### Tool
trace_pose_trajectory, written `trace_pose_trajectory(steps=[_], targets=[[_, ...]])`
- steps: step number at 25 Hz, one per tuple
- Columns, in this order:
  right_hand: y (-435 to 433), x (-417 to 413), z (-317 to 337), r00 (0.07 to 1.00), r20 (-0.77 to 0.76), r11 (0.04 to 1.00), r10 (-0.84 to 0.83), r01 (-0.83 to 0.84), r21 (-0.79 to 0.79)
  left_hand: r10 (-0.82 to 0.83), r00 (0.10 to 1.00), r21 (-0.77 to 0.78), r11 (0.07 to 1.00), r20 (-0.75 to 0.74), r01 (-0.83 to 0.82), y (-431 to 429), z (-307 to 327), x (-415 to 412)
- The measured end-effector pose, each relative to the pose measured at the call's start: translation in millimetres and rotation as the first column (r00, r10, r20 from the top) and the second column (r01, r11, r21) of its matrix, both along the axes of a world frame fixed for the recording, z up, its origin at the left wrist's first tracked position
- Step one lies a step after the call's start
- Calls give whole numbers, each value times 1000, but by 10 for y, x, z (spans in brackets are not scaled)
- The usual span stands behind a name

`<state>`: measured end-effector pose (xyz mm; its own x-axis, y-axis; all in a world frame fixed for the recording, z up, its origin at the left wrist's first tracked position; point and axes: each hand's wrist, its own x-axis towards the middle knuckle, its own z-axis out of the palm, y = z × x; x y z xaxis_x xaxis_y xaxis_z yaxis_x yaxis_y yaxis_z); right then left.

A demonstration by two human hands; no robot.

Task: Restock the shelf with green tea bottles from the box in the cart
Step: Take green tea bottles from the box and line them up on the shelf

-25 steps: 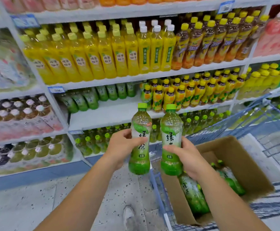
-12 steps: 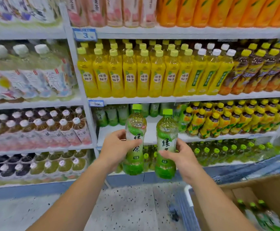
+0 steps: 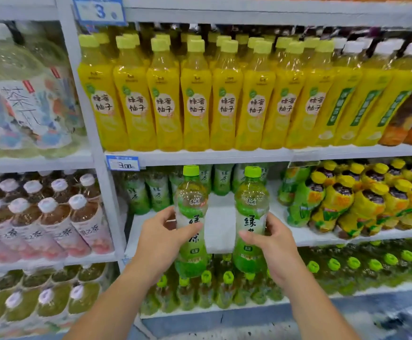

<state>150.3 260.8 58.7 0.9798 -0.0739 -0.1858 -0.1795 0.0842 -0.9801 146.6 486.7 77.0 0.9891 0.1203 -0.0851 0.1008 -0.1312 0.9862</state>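
My left hand point(image 3: 162, 241) grips one green tea bottle point(image 3: 190, 209) with a green cap, held upright. My right hand point(image 3: 273, 244) grips a second green tea bottle point(image 3: 250, 212), also upright, a hand's width to the right of the first. Both bottles hang in front of the white middle shelf point(image 3: 221, 227), whose front is bare. Several more green tea bottles point(image 3: 159, 190) stand at the back of that shelf. The box and the cart are out of view.
Yellow honey-pomelo drink bottles point(image 3: 195, 99) fill the shelf above. Yellow-capped bottles point(image 3: 362, 200) crowd the same shelf to the right. Green-capped bottles point(image 3: 227, 288) line the shelf below. A white upright post point(image 3: 97, 148) divides off pink and brown tea bottles point(image 3: 45, 222) at the left.
The view has swung left and closer to the shelves, and the box and cart have left the frame. Both hands have carried their bottles up toward the middle shelf.
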Motion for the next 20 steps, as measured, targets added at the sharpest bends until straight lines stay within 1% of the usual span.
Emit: trace_pose_trajectory(steps=[4,8,12,15,17,20], targets=[[2,467,-536,998,65,1000,-7,5,28,13,996,-15,1000,88,-11,-26,-484,456],[27,833,-969,986,166,1000,16,-16,3,27,984,-2,1000,174,-27,-69,-925,846],[90,1078,-1272,956,294,1000,10,-11,3,-2,963,32,999,270,-6,-94,-1278,1120],[124,1211,-1418,924,380,999,46,-39,-27,-3,938,27,1000,348,-7,-102,-1436,1267],[140,1288,-1509,907,418,998,57,-46,-35,-33,914,75,997,405,3,-108,-1517,1326],[132,1335,-1645,896,438,996,70,-39,-79,-24,884,143,989,466,-48,-91,-1652,1363]])
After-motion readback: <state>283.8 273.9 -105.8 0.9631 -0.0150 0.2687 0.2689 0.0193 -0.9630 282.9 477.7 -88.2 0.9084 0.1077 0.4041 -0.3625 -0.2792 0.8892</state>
